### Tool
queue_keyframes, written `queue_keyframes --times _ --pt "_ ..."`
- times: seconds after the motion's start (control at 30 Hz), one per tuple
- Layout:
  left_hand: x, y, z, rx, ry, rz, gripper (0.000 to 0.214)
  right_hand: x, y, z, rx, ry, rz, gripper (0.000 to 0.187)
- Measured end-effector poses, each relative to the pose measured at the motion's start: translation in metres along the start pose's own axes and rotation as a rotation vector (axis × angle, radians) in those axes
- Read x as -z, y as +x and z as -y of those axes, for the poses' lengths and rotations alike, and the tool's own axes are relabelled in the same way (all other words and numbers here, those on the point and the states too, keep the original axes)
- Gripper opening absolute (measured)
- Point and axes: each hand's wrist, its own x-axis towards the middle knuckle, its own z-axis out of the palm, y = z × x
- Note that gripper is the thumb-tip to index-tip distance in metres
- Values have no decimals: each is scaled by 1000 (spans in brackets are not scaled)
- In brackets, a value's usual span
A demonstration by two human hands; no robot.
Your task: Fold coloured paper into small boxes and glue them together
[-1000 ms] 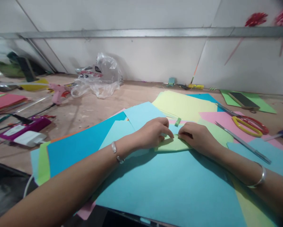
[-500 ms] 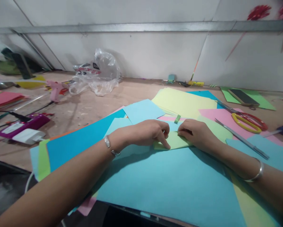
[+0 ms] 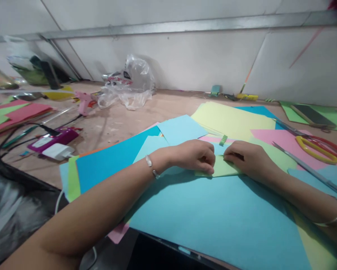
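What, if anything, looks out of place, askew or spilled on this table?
A pink paper corner jutting from under the large light-blue sheet looks askew: it seems to overhang the front edge of the table. I see nothing spilled.

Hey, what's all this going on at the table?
A person is working with a piece of pale green paper on a large light blue sheet. The left hand, fingers curled, rests on its left part; the right hand's fingertips are at its upper edge. Scissors lie off to the right, and a pink glue gun is at the left.
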Motion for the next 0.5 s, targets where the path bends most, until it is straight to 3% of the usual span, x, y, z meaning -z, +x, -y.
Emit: queue_keyframes --times 0.13,0.3,0.5 --pt "-4 6 5 11 0 17 12 0 1 -1 18 -7 5 16" --pt "4 -1 -1 72 -22 89 24 1 2 -1 24 -7 2 15" --pt "8 -12 -3 282 66 113 21 2 2 1 26 -3 -12 13"
